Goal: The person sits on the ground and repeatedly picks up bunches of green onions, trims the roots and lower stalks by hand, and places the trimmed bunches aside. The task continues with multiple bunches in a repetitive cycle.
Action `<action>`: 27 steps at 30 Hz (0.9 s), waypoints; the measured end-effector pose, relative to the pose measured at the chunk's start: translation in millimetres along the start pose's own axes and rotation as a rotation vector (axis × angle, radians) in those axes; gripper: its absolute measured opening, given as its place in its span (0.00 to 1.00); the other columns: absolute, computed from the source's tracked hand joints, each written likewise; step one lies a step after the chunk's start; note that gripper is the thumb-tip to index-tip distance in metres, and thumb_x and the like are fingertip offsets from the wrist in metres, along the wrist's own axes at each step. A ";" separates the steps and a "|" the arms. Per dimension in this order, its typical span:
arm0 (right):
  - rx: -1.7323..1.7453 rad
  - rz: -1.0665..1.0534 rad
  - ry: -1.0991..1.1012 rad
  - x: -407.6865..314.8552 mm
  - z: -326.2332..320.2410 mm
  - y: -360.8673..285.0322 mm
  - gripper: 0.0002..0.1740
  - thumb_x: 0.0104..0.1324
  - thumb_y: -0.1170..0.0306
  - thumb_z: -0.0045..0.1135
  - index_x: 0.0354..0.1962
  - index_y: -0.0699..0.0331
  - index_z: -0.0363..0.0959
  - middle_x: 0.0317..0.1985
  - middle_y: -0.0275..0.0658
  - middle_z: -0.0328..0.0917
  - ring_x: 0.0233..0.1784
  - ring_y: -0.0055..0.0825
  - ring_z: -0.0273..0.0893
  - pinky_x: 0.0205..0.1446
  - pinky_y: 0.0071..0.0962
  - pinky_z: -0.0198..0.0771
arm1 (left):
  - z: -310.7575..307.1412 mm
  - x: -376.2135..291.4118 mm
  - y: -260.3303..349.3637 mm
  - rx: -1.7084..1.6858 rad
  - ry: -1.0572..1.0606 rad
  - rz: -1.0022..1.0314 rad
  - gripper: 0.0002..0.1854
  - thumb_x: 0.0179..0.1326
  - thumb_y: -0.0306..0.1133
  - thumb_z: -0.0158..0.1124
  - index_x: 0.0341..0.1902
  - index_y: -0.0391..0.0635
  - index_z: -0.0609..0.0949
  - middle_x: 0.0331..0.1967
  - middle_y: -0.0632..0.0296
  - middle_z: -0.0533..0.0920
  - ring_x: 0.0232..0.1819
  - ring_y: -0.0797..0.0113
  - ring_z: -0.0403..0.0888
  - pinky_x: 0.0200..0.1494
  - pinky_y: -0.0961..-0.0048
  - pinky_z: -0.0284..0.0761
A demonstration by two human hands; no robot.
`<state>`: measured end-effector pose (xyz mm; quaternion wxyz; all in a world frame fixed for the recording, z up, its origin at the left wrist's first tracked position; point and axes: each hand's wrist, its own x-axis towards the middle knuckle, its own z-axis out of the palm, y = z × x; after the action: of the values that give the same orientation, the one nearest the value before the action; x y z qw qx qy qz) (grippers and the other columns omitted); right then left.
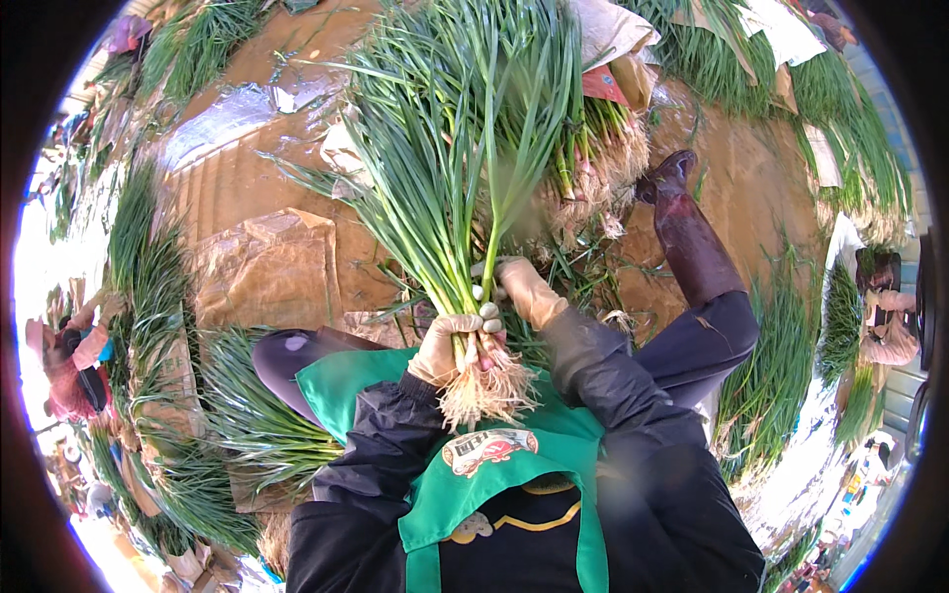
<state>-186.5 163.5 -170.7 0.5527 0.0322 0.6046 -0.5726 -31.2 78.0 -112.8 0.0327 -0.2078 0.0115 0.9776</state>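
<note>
A bundle of long green alliums [430, 222], with pinkish bulbs and pale stringy roots, stands out in front of my green apron [504, 474]. My left hand [452, 345], in a pale glove, is closed round the bundle's lower stems just above the roots. Higher up on the right, my right hand [519, 285], gloved too, has its fingers at a single thicker green stalk [491, 244] beside the bundle. Beyond it lies a large pile of the same plants, its roots [593, 178] towards the right.
A brown sack [270, 259] lies on the wet floor at left. More green plants [267, 415] lie beside my left knee, and long rows [767, 370] stand to the right. My boot [678, 222] rests right of the pile. Other people [78, 356] are at the far left and right.
</note>
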 end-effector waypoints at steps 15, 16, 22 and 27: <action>-0.065 -0.053 -0.001 -8.5 -2.2 12.3 0.13 0.71 0.67 0.40 0.36 0.67 0.71 0.22 0.33 0.71 0.20 0.17 0.67 0.23 0.18 0.64 | 35.6 -28.8 -3.2 -0.338 -0.395 0.230 0.24 0.49 0.23 0.58 0.53 0.54 0.71 0.34 0.71 0.70 0.36 0.77 0.70 0.40 0.74 0.66; -0.565 0.007 -0.056 -10.6 -15.9 10.7 0.12 0.67 0.66 0.47 0.35 0.68 0.72 0.25 0.40 0.77 0.29 0.24 0.75 0.29 0.25 0.70 | 43.7 -33.1 7.6 -0.296 -0.519 0.221 0.22 0.50 0.21 0.57 0.50 0.52 0.70 0.34 0.71 0.71 0.35 0.77 0.71 0.40 0.74 0.65; -0.923 -0.918 1.139 2.1 -66.4 -25.2 0.31 0.56 0.66 0.62 0.55 0.66 0.63 0.46 0.47 0.76 0.45 0.41 0.76 0.51 0.38 0.70 | 71.2 -25.6 28.9 -0.187 -0.402 0.434 0.26 0.56 0.28 0.57 0.60 0.47 0.64 0.35 0.69 0.70 0.35 0.76 0.70 0.39 0.73 0.67; 0.332 -0.461 0.327 17.7 -44.1 -80.8 0.19 0.61 0.79 0.53 0.51 0.62 0.67 0.44 0.39 0.76 0.40 0.25 0.76 0.44 0.20 0.74 | 67.2 8.1 37.1 -0.168 -0.225 0.415 0.32 0.56 0.27 0.55 0.66 0.42 0.59 0.33 0.70 0.68 0.36 0.75 0.66 0.47 0.74 0.66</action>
<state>-275.4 157.4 -141.9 0.2915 0.0758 0.5749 -0.7607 -68.4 43.9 -54.4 -0.1851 -0.0929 -0.0312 0.9778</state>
